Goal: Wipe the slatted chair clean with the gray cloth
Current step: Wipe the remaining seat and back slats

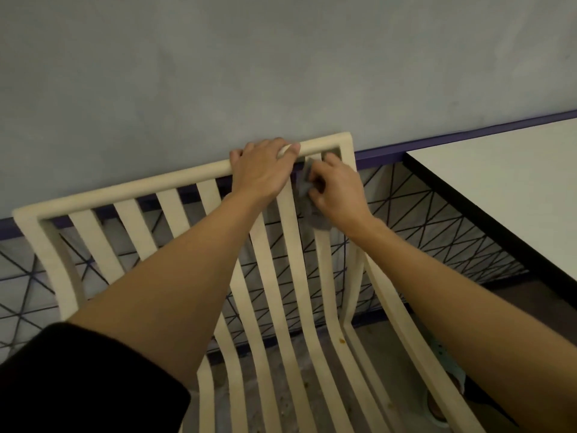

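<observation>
Right hand (338, 190) pinches the gray cloth (307, 195) with curled fingers, bunching it around a slat near the top of the chair (175, 210); the cloth hangs a little below the hand, against that slat. Just to its left, the left hand (262, 170) curls over the top rail with fingers wrapped behind it, steadying the backrest. Below both hands the slats sweep down into the seat, where a few brown spots show on the right-hand slats, so the lower part looks not yet wiped. To the right of the right hand stands a white desk (515, 182); beyond the hands, a wire grid (437, 220) and the wall (281, 57).

Risks, as I judge them: the cloth is bunched small, so it may slip through the gap between slats if the pinch loosens. Pushing hard on one thin slat could tip the chair should the left hand let go. The seat spots could smear rather than lift.
</observation>
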A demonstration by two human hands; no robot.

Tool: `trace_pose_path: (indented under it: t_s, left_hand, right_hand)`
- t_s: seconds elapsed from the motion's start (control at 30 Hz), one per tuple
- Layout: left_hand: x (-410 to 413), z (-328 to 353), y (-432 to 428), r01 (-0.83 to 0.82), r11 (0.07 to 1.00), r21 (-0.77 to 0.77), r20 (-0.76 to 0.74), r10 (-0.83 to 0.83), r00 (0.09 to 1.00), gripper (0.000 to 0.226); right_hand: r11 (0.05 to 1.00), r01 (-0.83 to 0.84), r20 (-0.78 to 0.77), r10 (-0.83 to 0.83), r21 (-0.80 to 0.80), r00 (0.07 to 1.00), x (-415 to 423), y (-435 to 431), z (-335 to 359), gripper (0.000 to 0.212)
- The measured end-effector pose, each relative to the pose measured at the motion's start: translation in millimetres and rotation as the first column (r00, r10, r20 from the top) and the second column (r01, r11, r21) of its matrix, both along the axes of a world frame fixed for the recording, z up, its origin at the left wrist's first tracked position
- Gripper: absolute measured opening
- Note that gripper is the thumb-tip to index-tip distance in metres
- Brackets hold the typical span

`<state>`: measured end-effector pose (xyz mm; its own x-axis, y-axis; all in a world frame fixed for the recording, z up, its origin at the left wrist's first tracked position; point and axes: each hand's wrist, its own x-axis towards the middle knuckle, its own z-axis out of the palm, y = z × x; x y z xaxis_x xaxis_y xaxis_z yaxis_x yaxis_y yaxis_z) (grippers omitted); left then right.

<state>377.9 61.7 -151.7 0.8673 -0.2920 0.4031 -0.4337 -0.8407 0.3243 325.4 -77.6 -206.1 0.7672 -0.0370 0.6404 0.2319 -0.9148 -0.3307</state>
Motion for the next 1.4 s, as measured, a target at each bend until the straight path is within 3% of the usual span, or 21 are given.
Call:
trace_pose_path:
  t_s: [0.17, 0.4, 0.87, 1.1, 1.3, 1.4]
  left_hand:
    - [-0.4, 0.1, -0.4, 0.002, 1.0, 0.03, 0.007, -0.002, 1.0, 0.043]
    - [1.3, 0.0, -0.5, 0.005, 0.999, 0.045, 0.016, -0.006, 1.0, 0.044]
    - [-1.4, 1.9, 1.5, 0.03, 0.999, 0.035, 0.012, -0.031, 0.999, 0.041]
    - [-1.0, 0.3, 1.1, 0.029, 0.999, 0.041, 0.024, -0.03, 0.999, 0.039]
    - [0.2, -2.5, 2.2, 0.04, 0.998, 0.043, 0.045, -0.042, 0.998, 0.036]
    - [-0.6, -1.5, 2.1, 0.039, 0.998, 0.047, 0.052, -0.041, 0.998, 0.035]
  right_hand:
    - [0.99, -0.074, -0.076, 0.084, 0.124, 0.994, -17.2, 12.5, -51.2, 0.012]
    - [0.979, -0.083, 0.054, 0.075, 0.184, 0.996, -2.8, 8.6, 10.7, 0.016]
    - [0.978, 0.056, -0.167, -0.021, 0.203, 0.986, -23.0, 29.1, -70.6, 0.029]
    - [0.946, 0.088, -0.269, -0.001, 0.311, 0.963, -34.2, 31.2, -104.6, 0.014]
    - [0.979, 0.082, -0.31, -0.021, 0.185, 0.951, -44.9, 30.1, -143.2, 0.032]
    - [0.967, 0.099, -0.354, -0.01, 0.234, 0.935, -47.6, 32.6, -153.5, 0.009]
